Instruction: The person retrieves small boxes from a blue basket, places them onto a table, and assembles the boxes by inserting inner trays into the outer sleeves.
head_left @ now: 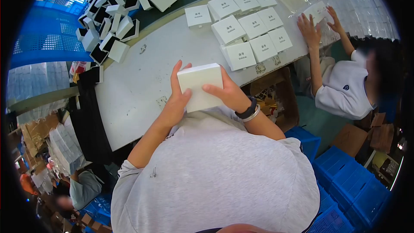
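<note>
Between my two hands I hold a plain white box [200, 80] close to my chest, over the near edge of the table. My left hand [176, 97] grips its left side, thumb on the near face. My right hand [230, 92] grips the right side the same way, with a dark wristband and a pale bangle on that wrist. No print shows on the face turned to me. Beyond it, to the right, stand several white boxes with dark lettering [228, 29], set close together in rows.
A blue crate [47, 39] stands at the left by a heap of white box parts [116, 21], some dark inside. At the right, a co-worker's hands [310, 30] touch a white box near clear plastic bags. A cardboard carton [286, 99] and blue crates [345, 181] lie below the table [129, 90].
</note>
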Demonstrator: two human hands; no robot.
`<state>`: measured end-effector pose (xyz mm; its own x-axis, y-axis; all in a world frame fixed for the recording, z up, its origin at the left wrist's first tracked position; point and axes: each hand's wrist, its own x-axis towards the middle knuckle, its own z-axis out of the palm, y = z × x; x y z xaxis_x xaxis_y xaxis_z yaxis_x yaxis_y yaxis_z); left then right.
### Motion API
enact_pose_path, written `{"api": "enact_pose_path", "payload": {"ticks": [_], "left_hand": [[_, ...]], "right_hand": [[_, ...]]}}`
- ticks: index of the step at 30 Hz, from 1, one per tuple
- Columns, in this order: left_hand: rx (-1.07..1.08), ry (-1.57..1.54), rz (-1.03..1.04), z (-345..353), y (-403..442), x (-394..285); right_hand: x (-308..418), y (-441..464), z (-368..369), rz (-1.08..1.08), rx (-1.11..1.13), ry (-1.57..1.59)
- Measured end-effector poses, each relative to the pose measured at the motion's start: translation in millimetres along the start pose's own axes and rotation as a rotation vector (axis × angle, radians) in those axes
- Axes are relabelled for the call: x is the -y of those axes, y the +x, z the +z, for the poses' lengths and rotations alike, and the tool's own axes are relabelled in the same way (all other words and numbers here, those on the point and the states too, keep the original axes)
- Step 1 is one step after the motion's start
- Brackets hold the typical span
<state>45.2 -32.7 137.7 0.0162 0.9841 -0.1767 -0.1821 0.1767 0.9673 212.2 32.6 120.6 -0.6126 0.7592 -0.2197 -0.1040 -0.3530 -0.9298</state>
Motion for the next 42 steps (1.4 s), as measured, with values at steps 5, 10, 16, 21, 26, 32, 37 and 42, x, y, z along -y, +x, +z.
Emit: {"api": "enact_pose_path", "payload": {"ticks": [5,10,16,21,26,32,37,42], "left_hand": [[0.01,0.069,-0.264,-24,37,4],[-0.332,0.683,0.138,-52,75,14],[-0.571,1.497,0.691,-71,183,37],[-0.23,1.367,0.444,-50,256,81],[-0.11,1.278,0.314,-43,259,93],[-0.51,0.472,-0.054,-69,279,98],[-0.336,0.454,-0.25,-58,273,83],[-0.366,0.318,-0.199,-59,256,99]], "right_hand": [[-10,32,-36,0.036,0.139,-0.085],[-15,53,-66,-0.255,-0.198,-0.369],[-21,65,-87,-0.082,-0.174,-0.098],[-9,66,-99,0.019,-0.103,-0.098],[-7,66,-120,0.031,-0.167,-0.066],[-4,62,-135,0.209,-0.101,-0.202],[-24,42,-124,0.389,0.343,-0.829],[-40,36,-130,0.344,0.147,-0.695]]}}
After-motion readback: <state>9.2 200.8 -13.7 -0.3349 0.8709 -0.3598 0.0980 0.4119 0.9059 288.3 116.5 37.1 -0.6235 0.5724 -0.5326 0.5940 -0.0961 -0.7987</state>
